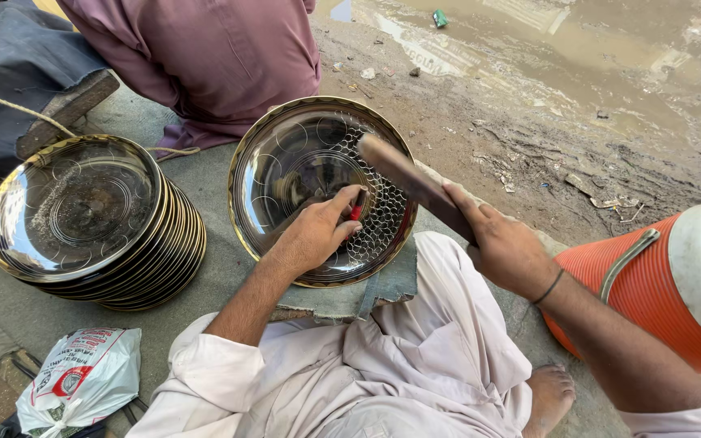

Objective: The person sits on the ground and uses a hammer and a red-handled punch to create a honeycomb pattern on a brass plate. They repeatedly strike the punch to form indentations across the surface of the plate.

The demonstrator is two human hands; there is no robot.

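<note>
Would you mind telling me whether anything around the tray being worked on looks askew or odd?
The stack of trays leans, its upper trays slid left of the lower ones. The metal tray under the left hand is patterned only on its right part. The right hand holds a wooden bar above it.

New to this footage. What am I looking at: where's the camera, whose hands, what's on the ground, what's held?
There is one picture, from a camera worn on a person's head, looking down at their own lap and hands. No machine is involved.

The person sits on the ground. Their left hand pinches a small red-tipped tool against a shiny round metal tray, which lies on a grey cloth pad. Part of the tray already carries a net-like pattern. The right hand grips a dark flat wooden bar, raised above the tool.

To the left sits a stack of similar trays. Beyond them sits another person in a maroon garment. An orange and white cooler is at right, a white plastic bag at bottom left.
</note>
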